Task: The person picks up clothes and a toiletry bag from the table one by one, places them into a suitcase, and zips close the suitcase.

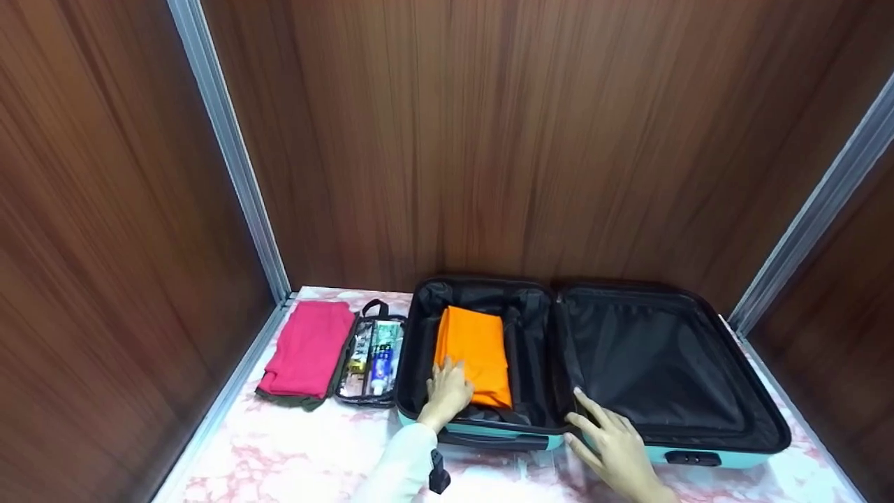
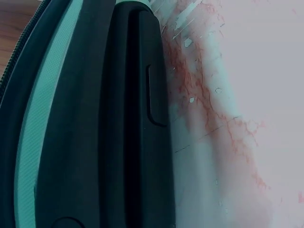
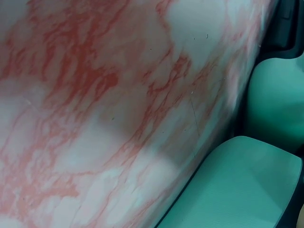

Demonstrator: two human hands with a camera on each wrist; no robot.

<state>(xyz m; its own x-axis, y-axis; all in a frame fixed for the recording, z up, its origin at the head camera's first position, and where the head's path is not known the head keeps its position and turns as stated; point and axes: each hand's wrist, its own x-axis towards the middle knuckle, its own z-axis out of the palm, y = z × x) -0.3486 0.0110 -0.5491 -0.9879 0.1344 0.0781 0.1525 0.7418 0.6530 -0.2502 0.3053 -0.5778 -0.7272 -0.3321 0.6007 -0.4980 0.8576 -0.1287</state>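
Observation:
An open teal suitcase (image 1: 482,431) with black lining lies flat, its two halves side by side. In the left half is a folded orange garment (image 1: 478,346). My left hand (image 1: 448,392) reaches over the front rim, its fingers resting on the garment's lower left part. My right hand (image 1: 614,447) is at the front rim where the halves meet, fingers spread. The left wrist view shows the black suitcase handle (image 2: 154,85) on the front side. Teal shell corners (image 3: 237,180) fill the right of the right wrist view.
Left of the suitcase lies a clear toiletry pouch (image 1: 374,360) with tubes inside. Beyond it is a folded pink garment (image 1: 311,346) on top of a dark green one (image 1: 300,401). All stand on a pink-and-white marbled table (image 1: 279,454), with wood-grain panels (image 1: 489,140) behind and at the sides.

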